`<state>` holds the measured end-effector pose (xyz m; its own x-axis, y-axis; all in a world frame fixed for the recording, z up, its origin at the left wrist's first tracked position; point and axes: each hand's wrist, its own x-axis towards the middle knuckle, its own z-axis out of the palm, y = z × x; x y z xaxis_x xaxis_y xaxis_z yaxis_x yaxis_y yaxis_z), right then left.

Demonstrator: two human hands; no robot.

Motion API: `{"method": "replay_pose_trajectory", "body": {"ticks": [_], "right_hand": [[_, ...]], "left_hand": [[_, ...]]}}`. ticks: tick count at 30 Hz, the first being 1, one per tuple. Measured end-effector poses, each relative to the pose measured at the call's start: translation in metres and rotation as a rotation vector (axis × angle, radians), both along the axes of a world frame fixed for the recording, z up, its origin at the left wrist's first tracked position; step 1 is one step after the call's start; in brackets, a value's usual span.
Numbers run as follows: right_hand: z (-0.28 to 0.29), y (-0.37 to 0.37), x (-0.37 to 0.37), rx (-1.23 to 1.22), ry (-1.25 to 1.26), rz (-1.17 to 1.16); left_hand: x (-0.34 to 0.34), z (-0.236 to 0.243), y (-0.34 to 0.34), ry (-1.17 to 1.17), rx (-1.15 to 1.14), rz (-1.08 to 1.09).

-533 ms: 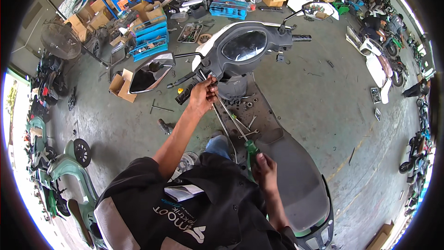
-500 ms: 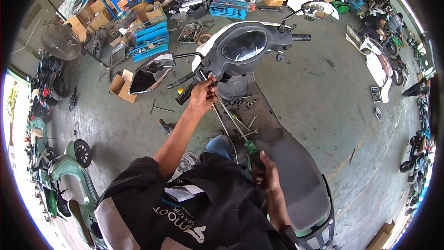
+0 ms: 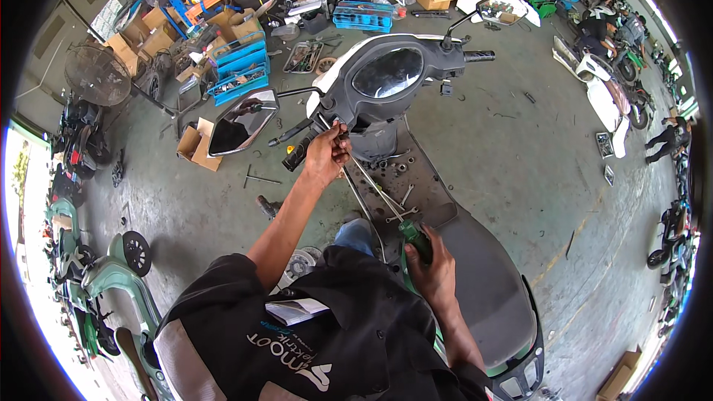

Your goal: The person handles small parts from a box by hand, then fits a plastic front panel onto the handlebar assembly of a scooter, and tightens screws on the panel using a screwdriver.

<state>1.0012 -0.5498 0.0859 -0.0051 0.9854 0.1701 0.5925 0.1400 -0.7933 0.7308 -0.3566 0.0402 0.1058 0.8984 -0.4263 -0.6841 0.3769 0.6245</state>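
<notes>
My right hand [image 3: 437, 271] is closed round the dark green handle of a long screwdriver [image 3: 411, 232]. Its thin metal shaft slants up and left above the scooter's footboard [image 3: 417, 182]. Toward that shaft's far end, my left hand [image 3: 329, 154] is closed with the fingers pinched round it. The tip meets the left side of the scooter's front, beside the left handlebar grip [image 3: 295, 156]; the exact contact point is hard to make out. The scooter [image 3: 356, 108] has a white and black front with a dark round panel.
Wrenches [image 3: 405, 197] and small round parts lie on the footboard, beside the black seat [image 3: 479, 289]. The left mirror [image 3: 243, 122] sticks out past my left arm. Blue toolboxes [image 3: 241, 67], a cardboard box [image 3: 198, 145] and a T-handle tool [image 3: 260, 176] are on the floor.
My right hand has shifted its grip on the screwdriver handle, turning so that the back of the hand shows more. The left hand stays in place on the shaft.
</notes>
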Motion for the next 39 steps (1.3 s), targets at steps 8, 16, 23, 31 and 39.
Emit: {"method": "replay_pose_trajectory", "body": {"ticks": [8, 16, 23, 31, 39], "right_hand": [[-0.016, 0.001, 0.007, -0.757, 0.847, -0.076], [-0.007, -0.006, 0.022, -0.616, 0.729, -0.072], [-0.013, -0.052, 0.077, -0.494, 0.695, -0.265], [-0.022, -0.102, 0.098, -0.366, 0.553, -0.337], [-0.019, -0.11, 0.086, -0.211, 0.544, -0.403]], "left_hand": [[0.016, -0.015, -0.018, 0.02, 0.101, 0.094], [0.046, -0.114, -0.057, -0.261, -0.247, 0.126], [0.075, -0.099, -0.057, -0.315, -0.108, 0.016], [0.085, -0.044, 0.005, -0.479, 0.073, 0.214], [0.092, 0.0, 0.029, -0.306, 0.193, 0.111]]}}
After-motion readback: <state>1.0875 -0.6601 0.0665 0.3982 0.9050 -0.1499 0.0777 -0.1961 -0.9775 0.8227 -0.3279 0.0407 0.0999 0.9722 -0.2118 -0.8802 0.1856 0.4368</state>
